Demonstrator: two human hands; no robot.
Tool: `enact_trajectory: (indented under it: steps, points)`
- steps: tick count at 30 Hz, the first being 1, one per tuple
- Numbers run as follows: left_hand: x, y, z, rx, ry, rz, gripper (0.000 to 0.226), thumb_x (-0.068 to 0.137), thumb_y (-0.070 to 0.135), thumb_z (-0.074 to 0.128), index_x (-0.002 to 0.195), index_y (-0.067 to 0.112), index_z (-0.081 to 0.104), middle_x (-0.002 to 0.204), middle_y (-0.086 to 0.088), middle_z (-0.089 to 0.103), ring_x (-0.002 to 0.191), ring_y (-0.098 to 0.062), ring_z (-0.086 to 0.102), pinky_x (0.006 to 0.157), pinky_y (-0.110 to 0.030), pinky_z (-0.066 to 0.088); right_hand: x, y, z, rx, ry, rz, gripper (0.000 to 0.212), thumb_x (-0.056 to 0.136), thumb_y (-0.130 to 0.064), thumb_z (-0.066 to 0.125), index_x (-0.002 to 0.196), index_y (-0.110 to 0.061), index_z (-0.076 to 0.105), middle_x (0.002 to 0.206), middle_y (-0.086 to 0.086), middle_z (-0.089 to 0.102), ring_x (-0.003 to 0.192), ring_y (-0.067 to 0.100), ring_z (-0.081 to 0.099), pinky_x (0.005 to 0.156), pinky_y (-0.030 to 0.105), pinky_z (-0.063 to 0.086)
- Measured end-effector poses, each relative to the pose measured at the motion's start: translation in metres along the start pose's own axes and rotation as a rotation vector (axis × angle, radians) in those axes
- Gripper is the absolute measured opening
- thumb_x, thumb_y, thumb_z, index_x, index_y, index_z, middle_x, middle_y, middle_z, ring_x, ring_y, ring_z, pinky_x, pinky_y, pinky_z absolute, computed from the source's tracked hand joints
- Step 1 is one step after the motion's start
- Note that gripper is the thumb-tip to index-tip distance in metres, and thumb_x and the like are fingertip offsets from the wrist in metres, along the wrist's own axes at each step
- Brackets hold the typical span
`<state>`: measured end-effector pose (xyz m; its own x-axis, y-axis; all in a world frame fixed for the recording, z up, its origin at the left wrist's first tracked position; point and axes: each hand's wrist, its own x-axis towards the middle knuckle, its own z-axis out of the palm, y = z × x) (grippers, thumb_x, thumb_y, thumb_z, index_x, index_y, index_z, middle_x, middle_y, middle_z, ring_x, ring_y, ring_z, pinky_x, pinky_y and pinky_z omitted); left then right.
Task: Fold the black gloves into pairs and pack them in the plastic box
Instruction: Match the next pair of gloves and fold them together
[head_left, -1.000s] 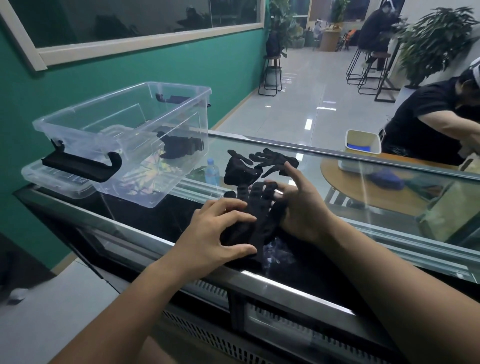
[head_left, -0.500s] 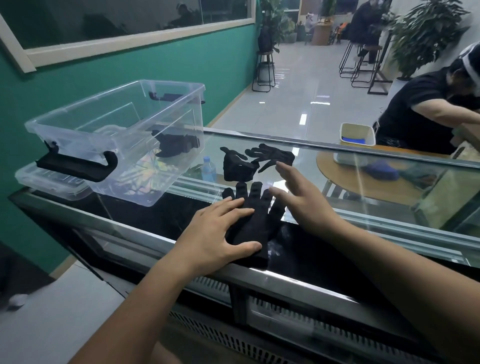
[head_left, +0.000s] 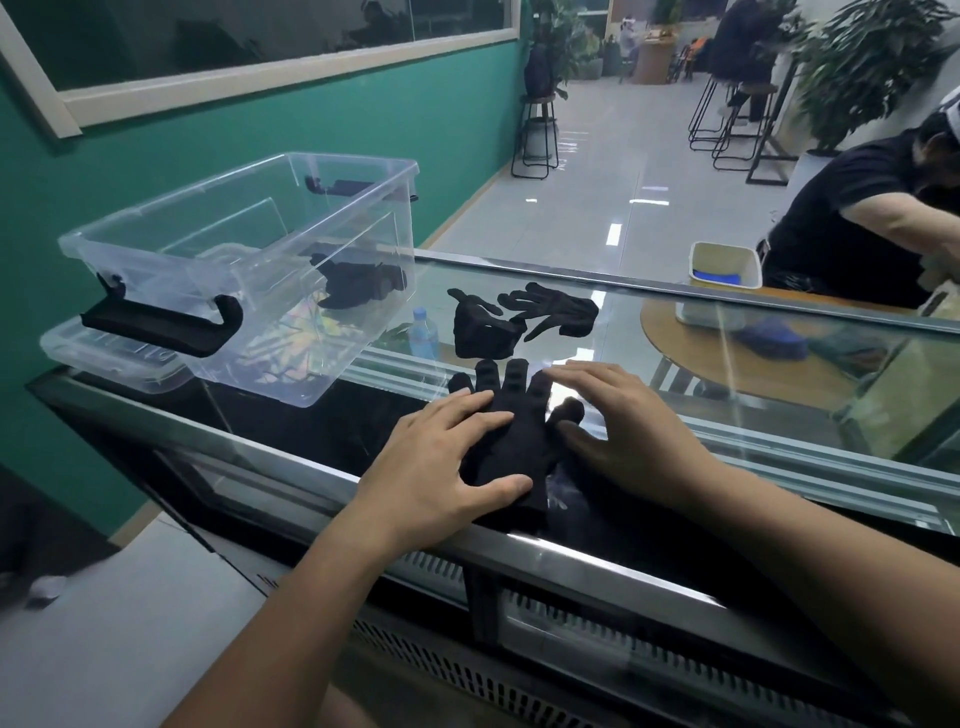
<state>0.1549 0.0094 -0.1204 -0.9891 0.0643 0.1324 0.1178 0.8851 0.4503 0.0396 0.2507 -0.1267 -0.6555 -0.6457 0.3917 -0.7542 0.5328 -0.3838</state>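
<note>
A black glove (head_left: 514, 431) lies flat on the glass counter top (head_left: 779, 415), fingers pointing away from me. My left hand (head_left: 441, 462) presses flat on its left side and cuff. My right hand (head_left: 618, 431) rests with spread fingers on its right edge and thumb. I cannot tell if a second glove lies under it. Two more black gloves (head_left: 483, 327) (head_left: 558, 312) lie loose further back on the glass. The clear plastic box (head_left: 249, 270) with black handles stands at the left, and a folded black glove bundle (head_left: 358, 283) sits inside it.
The box rests on its clear lid (head_left: 104, 353). A metal rail (head_left: 571, 551) runs along the counter's near edge. A water bottle (head_left: 423, 332) shows through the glass. Beyond the counter, a person in black (head_left: 852, 218) sits at a round wooden table (head_left: 727, 348) with a white bin (head_left: 719, 280).
My left hand went from a curled pinch to lying flat on the glove. My right hand moved from the glove's fingertips to its right edge. The glove now lies spread flat.
</note>
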Motion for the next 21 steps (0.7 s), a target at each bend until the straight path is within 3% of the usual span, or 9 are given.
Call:
enact_trajectory:
  steps: [4, 8, 10, 13, 17, 21]
  points:
    - [-0.006, -0.001, -0.002, -0.100, 0.104, 0.043, 0.057, 0.091, 0.069, 0.069, 0.143, 0.047, 0.062, 0.156, 0.034, 0.044, 0.145, 0.005, 0.036, 0.123, -0.033, 0.034, -0.002, -0.005, -0.001, 0.015, 0.060, -0.027, 0.049, 0.098, -0.014, 0.074, 0.145, -0.022, 0.064, 0.142, -0.004, 0.065, 0.132, 0.020, 0.059, 0.109, 0.043, 0.051]
    - [-0.014, -0.007, -0.004, -0.232, 0.168, 0.156, 0.033, 0.085, 0.047, 0.089, 0.115, 0.042, 0.078, 0.129, 0.021, 0.062, 0.135, -0.014, 0.056, 0.115, -0.036, 0.047, -0.005, -0.016, -0.001, 0.093, 0.119, -0.120, 0.025, 0.104, -0.011, 0.067, 0.126, -0.020, 0.076, 0.122, -0.005, 0.070, 0.116, 0.017, 0.065, 0.096, 0.031, 0.054]
    - [-0.014, -0.007, -0.005, -0.241, 0.144, 0.194, 0.028, 0.082, 0.045, 0.093, 0.107, 0.038, 0.082, 0.121, 0.019, 0.063, 0.128, -0.015, 0.059, 0.110, -0.033, 0.048, -0.006, -0.021, -0.001, 0.124, 0.120, -0.145, 0.021, 0.104, -0.009, 0.068, 0.120, -0.018, 0.078, 0.110, -0.006, 0.071, 0.103, 0.012, 0.066, 0.088, 0.026, 0.053]
    - [-0.014, -0.007, -0.005, -0.189, 0.085, 0.237, 0.033, 0.079, 0.051, 0.094, 0.105, 0.035, 0.082, 0.115, 0.019, 0.064, 0.120, -0.012, 0.060, 0.106, -0.034, 0.049, -0.010, -0.027, -0.002, 0.169, 0.012, -0.196, 0.018, 0.103, -0.010, 0.069, 0.114, -0.020, 0.078, 0.101, -0.009, 0.069, 0.092, 0.008, 0.065, 0.079, 0.031, 0.055]
    - [-0.014, -0.007, -0.006, -0.183, 0.068, 0.232, 0.035, 0.078, 0.049, 0.094, 0.105, 0.034, 0.079, 0.112, 0.019, 0.063, 0.114, -0.011, 0.062, 0.101, -0.032, 0.051, -0.014, -0.031, -0.002, 0.205, -0.120, -0.225, 0.018, 0.099, -0.016, 0.073, 0.115, -0.024, 0.077, 0.108, -0.010, 0.067, 0.102, 0.007, 0.064, 0.087, 0.033, 0.055]
    - [-0.015, -0.006, -0.003, -0.170, 0.114, 0.247, 0.026, 0.081, 0.040, 0.090, 0.103, 0.029, 0.080, 0.107, 0.019, 0.064, 0.108, -0.012, 0.065, 0.094, -0.036, 0.054, -0.019, -0.035, -0.005, 0.135, -0.177, -0.257, 0.027, 0.102, -0.045, 0.070, 0.122, -0.027, 0.073, 0.116, -0.009, 0.060, 0.110, 0.010, 0.059, 0.095, 0.029, 0.050]
